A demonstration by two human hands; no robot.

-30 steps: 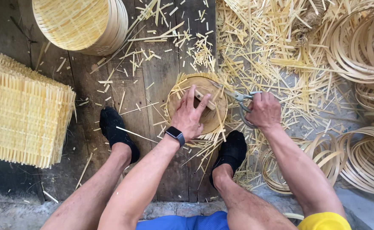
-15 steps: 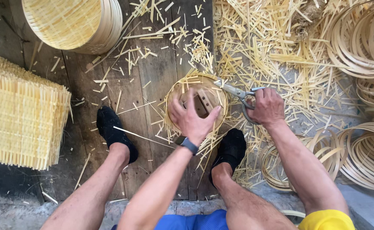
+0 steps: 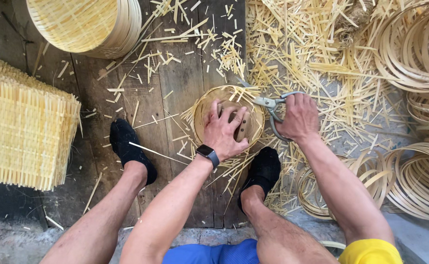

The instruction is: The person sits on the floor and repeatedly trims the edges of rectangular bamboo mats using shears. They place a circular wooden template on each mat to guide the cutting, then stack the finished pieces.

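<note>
The round woven bamboo tray (image 3: 229, 117) lies flat on the dark wooden floorboards (image 3: 185, 73), between the person's two black-socked feet and a little ahead of them. The left hand (image 3: 225, 131) rests on top of the tray with its fingers spread and pressed down on the weave, covering the tray's near half. The right hand (image 3: 300, 117) is just beside the tray's right rim, closed around the handles of a pair of metal shears (image 3: 272, 105); the blades point left and meet the tray's upper right edge, where loose strip ends stick out. Open board surface remains mainly to the left of the tray and ahead of it, scattered with short bamboo offcuts (image 3: 175, 54). To the right, a dense litter of cut strips (image 3: 302, 54) covers the floor, bounded by stacked bamboo hoops (image 3: 415, 49). A stack of square woven mats (image 3: 23, 132) occupies the left edge, and a pile of finished round trays (image 3: 85, 24) the far left corner.
</note>
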